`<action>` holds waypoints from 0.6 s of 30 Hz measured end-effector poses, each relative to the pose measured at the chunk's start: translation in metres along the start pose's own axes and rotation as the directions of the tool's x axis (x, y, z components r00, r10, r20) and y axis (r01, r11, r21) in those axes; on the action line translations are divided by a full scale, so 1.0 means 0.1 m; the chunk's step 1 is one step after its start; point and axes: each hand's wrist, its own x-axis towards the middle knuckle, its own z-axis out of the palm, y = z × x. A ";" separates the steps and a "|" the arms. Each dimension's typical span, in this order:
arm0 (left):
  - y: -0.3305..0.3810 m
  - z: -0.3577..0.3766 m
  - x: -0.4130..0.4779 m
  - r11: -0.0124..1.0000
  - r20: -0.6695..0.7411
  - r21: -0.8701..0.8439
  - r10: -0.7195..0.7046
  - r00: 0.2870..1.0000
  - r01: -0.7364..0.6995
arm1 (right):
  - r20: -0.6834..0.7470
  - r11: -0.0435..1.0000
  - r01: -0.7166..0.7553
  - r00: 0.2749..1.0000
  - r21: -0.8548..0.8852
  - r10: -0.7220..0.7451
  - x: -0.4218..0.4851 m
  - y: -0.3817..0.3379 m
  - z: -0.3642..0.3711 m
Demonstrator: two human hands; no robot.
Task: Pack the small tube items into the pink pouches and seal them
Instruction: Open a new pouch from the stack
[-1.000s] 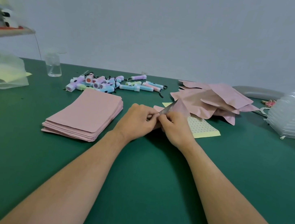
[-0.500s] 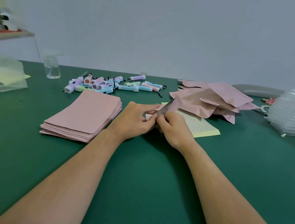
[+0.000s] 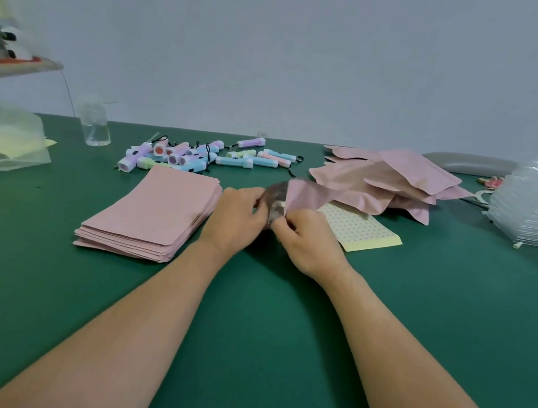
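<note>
Pinching the pink foil pouch mid-frame, our left grip and right grip held its mouth apart, probably for filling.

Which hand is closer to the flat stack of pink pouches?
Left. The left hand is just right of the stack; the right hand is farther right, beyond the held pouch.

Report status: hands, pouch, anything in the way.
Left hand and right hand both pinch pink pouch, mouth spread open. Contents not visible. Tubes lie loose behind; nothing blocking.
</note>
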 end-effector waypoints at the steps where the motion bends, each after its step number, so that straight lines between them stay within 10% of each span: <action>1: 0.02 0.00 -0.02 0.999 -0.009 0.019 0.050 0.999 -0.050 | -0.049 1.000 -0.027 0.998 0.004 0.027 0.00 0.00 0.00; 8: 0.20 0.02 -0.10 0.963 -0.031 0.115 0.249 0.968 -0.244 | -0.207 0.941 -0.282 0.925 0.188 0.318 0.04 -0.07 -0.09; 15: 0.25 -0.06 -0.05 0.993 -0.459 -0.116 -0.040 0.887 -0.015 | -0.184 0.927 -0.375 0.913 -0.016 0.365 0.12 0.01 -0.01; 18: 0.27 -0.04 -0.06 0.999 -0.377 -0.034 -0.028 0.926 0.016 | -0.206 0.958 -0.278 0.944 -0.071 0.259 0.10 -0.06 0.04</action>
